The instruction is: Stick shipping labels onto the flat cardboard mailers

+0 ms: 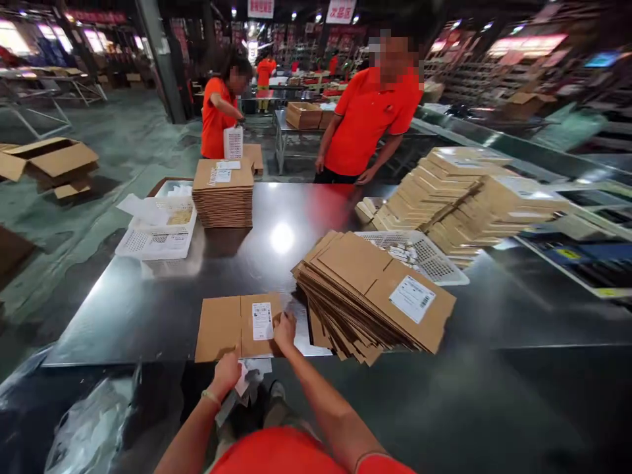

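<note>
A flattened cardboard box (220, 322) lies at the table's front edge, with a white printed label (262, 321) on its right half. My left hand (227, 372) is closed at the box's front edge, one finger reaching onto the cardboard. White paper strips (253, 372) hang beside that hand, below the edge. Over the right end of the box, my right hand (285, 330) has its fingers curled by the label's right side; what they pinch, if anything, is hidden. Close by on the right leans a fanned stack of flattened boxes (355, 263), the top one labelled.
The metal table (162, 316) also bears a neat cardboard stack (222, 204), white baskets (155, 243) at left, another basket (444, 266) and tall carton piles (434, 191) at right. Two people in orange shirts (372, 118) stand beyond. A plastic bag (93, 421) lies lower left.
</note>
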`<act>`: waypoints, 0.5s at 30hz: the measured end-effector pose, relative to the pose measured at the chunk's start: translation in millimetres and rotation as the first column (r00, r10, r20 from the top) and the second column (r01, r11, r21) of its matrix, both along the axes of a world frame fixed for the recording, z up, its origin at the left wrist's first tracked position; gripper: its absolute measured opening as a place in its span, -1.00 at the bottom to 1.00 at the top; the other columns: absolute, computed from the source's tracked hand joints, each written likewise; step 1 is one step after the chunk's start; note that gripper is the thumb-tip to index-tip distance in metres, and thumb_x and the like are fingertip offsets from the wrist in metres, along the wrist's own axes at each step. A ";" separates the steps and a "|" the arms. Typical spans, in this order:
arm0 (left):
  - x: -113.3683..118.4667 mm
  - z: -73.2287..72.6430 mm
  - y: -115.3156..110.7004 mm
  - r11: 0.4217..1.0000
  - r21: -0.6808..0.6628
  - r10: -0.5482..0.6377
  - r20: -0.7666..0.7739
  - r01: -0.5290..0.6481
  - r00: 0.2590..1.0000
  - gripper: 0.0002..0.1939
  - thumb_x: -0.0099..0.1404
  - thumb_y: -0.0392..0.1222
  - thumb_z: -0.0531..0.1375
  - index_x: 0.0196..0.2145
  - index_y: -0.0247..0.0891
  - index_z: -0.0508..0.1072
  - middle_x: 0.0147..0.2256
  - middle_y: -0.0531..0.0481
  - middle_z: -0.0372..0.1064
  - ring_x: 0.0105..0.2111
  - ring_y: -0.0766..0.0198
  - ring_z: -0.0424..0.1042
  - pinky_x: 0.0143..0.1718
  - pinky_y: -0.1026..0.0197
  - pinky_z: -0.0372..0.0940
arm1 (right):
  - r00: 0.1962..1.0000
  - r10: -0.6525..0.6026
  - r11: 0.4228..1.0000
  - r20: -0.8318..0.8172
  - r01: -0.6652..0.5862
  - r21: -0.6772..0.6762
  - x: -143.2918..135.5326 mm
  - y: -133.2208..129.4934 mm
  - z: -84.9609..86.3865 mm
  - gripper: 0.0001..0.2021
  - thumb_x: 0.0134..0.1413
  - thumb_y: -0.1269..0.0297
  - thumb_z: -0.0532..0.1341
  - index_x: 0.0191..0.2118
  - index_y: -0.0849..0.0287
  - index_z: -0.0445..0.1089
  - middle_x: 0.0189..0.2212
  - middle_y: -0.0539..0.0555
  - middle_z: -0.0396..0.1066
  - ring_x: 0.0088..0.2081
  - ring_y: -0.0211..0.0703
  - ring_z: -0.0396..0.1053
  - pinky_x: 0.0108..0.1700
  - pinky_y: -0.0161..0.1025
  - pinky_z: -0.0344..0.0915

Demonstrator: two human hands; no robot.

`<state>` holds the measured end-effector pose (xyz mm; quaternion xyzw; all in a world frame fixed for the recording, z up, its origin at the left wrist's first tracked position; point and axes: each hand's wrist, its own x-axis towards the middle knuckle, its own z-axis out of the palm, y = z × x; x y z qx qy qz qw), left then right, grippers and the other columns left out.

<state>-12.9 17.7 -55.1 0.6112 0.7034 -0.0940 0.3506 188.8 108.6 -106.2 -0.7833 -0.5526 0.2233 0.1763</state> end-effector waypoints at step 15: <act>-49.0 -27.2 -20.6 0.922 0.190 0.077 0.765 -0.339 0.639 -0.19 0.05 0.28 0.40 0.14 -0.30 0.64 0.29 -0.28 0.48 0.44 -0.31 0.25 0.55 -0.19 0.01 | 0.829 -0.122 0.615 -0.546 0.495 0.614 161.2 11.4 190.2 -0.37 0.11 0.22 0.23 0.32 0.21 0.26 -0.19 0.11 0.56 -0.17 0.01 0.50 -0.02 -0.09 0.43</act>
